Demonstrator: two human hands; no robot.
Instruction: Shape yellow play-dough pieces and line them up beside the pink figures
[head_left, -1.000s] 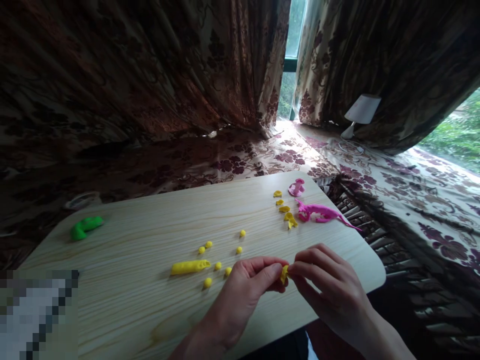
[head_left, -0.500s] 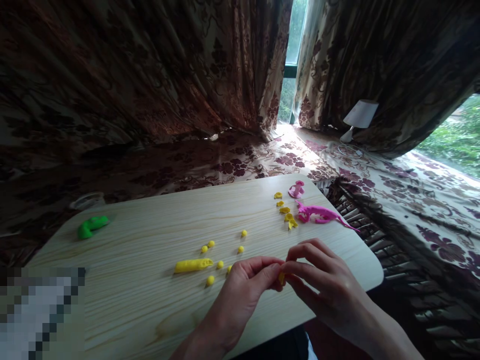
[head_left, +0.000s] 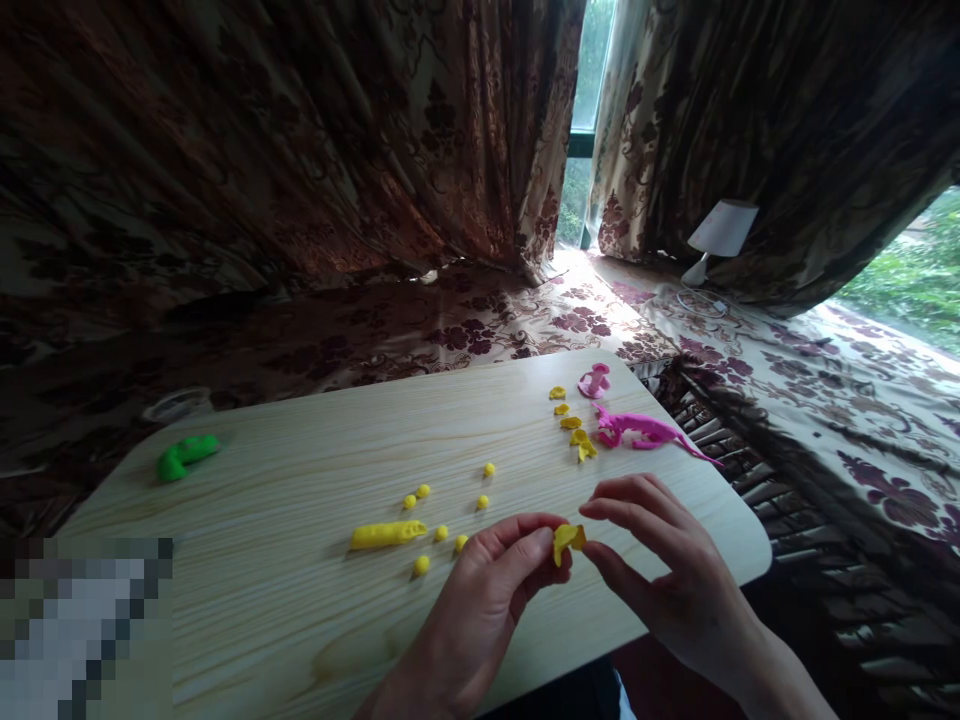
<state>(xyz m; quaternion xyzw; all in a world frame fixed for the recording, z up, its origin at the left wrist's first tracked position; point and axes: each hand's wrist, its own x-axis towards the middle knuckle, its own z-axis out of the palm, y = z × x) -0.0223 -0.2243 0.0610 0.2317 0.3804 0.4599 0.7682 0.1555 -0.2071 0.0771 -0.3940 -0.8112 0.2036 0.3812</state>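
Observation:
Between the thumb and fingers of my left hand [head_left: 495,590] is a small, thin yellow clay piece [head_left: 568,541], pinched and shaped like a folded petal. My right hand [head_left: 660,560] is just to its right, thumb and fingers spread apart. Its thumb tip is close to the piece's edge; I cannot tell whether they touch. Left of my hands lies a thick yellow clay roll [head_left: 386,535] with a dented right end. Several yellow clay balls, one of them a ball [head_left: 421,566], are scattered around it. Further back are several thin yellow clay pieces [head_left: 571,423].
A pink clay shape [head_left: 595,381] and a long magenta clay strip [head_left: 645,430] lie at the table's far right. Green clay [head_left: 187,456] rests at the left of the wooden table [head_left: 315,430]. A white lamp [head_left: 721,230] stands beyond, near the curtains.
My right fingers have opened and drawn back to the right, off the yellow clay piece. More of the piece now shows in my left hand.

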